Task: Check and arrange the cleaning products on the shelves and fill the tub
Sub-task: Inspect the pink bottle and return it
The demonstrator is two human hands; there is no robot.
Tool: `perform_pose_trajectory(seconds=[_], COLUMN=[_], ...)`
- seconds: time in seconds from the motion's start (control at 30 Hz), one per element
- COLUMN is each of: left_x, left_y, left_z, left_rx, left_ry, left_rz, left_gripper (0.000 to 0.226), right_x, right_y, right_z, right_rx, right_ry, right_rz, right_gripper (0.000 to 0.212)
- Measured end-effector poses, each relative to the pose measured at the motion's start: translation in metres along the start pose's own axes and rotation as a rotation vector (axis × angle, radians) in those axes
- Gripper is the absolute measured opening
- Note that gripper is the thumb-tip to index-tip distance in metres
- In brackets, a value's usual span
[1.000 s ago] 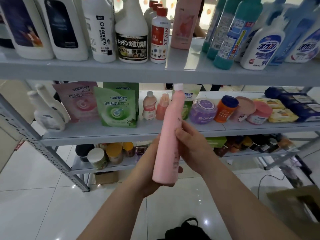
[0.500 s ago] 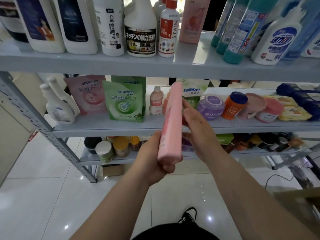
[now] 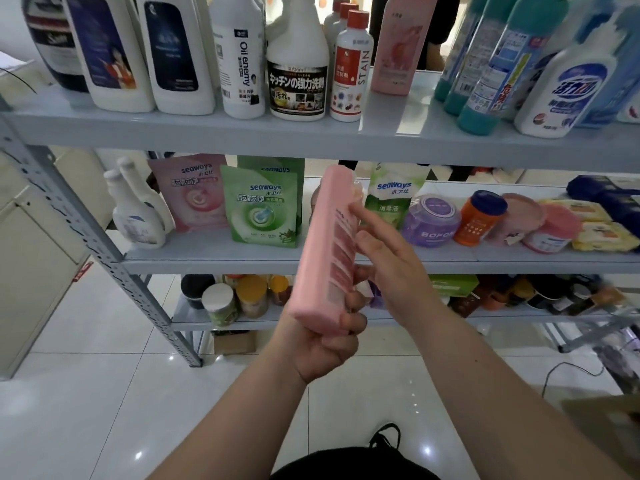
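Observation:
A tall pink bottle (image 3: 322,251) is held up in front of the middle shelf (image 3: 207,261). My left hand (image 3: 325,344) grips its lower end with fingers curled round it. My right hand (image 3: 391,268) rests against the bottle's labelled side with straight fingers. A matching pink bottle (image 3: 398,46) stands on the top shelf (image 3: 311,136), with open shelf space just to its right. No tub is in view.
The top shelf carries white detergent jugs (image 3: 176,53), spray bottles and teal bottles (image 3: 491,71). Refill pouches (image 3: 259,209), a purple jar (image 3: 431,220) and tubs fill the middle shelf. Jars stand on the bottom shelf. White tiled floor lies below; a cardboard box (image 3: 609,431) sits lower right.
The bottle has turned so its label faces right and has risen slightly. My right hand's fingers have straightened along the label. The camera has moved closer to the shelves.

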State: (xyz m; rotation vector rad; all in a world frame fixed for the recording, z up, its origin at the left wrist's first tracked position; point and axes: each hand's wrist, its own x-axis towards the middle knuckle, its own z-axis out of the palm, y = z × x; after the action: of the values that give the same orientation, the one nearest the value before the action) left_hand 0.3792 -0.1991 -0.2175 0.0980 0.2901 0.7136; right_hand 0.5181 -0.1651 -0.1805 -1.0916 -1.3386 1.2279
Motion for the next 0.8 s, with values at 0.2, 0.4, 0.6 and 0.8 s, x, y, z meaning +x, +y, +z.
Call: perform_pose_trajectory(seconds=[0.2,0.4,0.6,0.8], left_x=[0.003,-0.005,-0.012,-0.007], left_y=[0.002,-0.009,-0.022,-0.011], left_z=[0.010,0.014,0.023,0.026], left_rx=[0.829,1.338,1.848,1.618], left_ry=[0.739,0.453,0.357,0.462], left_rz=[0.676,0.773,0.692,0.709], left_gripper=[0.022,0.044,0.063,0.057], right_x=[-0.006,0.000,-0.007,-0.003], right_y=[0.004,0.020,0.037,0.034], right_z=[0.006,0.017,0.000,0.002], right_rx=[-0.003,0.484,0.803,0.719], right_ry=[-0.019,0.091,0.070,0.080], right_rz=[0.116,0.429,0.478,0.394], right_gripper=[0.031,0.051,0.072,0.068])
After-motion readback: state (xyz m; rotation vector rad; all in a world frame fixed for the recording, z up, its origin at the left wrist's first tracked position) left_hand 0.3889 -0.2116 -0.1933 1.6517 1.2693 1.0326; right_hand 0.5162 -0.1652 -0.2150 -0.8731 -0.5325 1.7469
